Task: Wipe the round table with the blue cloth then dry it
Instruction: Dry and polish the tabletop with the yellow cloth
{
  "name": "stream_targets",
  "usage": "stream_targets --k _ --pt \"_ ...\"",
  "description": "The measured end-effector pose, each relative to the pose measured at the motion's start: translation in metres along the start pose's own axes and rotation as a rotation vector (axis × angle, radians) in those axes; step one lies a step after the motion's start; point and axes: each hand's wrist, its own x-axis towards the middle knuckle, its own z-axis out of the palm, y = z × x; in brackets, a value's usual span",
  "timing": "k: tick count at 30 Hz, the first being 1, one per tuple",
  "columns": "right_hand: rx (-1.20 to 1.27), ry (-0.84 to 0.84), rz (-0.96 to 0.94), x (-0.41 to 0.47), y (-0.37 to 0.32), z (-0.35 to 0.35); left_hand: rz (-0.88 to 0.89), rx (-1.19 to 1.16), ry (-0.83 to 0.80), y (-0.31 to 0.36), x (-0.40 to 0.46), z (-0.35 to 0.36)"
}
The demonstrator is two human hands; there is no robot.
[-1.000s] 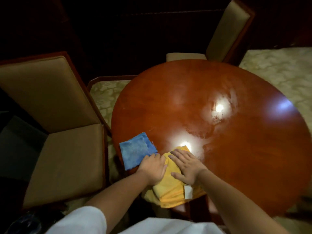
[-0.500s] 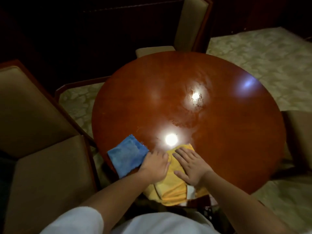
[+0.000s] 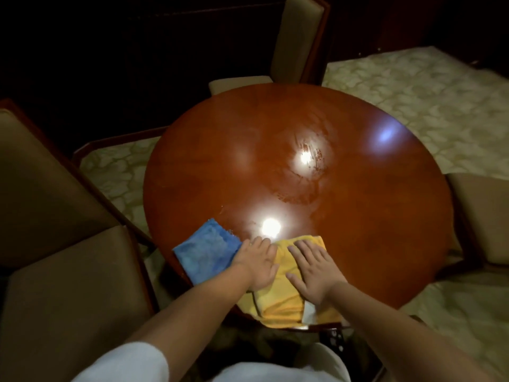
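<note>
The round, glossy red-brown table shows wet smears around its middle. A blue cloth lies flat at the near left edge. To its right a folded yellow cloth hangs a little over the near rim, a white tag showing. My left hand lies flat on the yellow cloth's left part, its wrist side against the blue cloth's edge. My right hand is spread palm-down on the yellow cloth's right part. Neither hand curls around anything.
Padded chairs stand around the table: one at the left, one at the far side, one at the right. Pale patterned carpet covers the floor. The room beyond is dark.
My left hand has uncurled from a loose fist to lie flat. Both hands stay on the yellow cloth. The view has shifted right, bringing more of the table and the right chair in.
</note>
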Motion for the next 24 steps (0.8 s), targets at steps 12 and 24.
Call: stream_targets --k 12,24 --pt "-0.038 -0.047 0.117 0.025 -0.005 -0.015 0.004 -0.210 0.119 -0.033 0.008 0.001" --pt "-0.074 -0.079 0.199 0.027 -0.020 -0.023 -0.391 -0.322 -0.139 -0.076 0.001 -0.004"
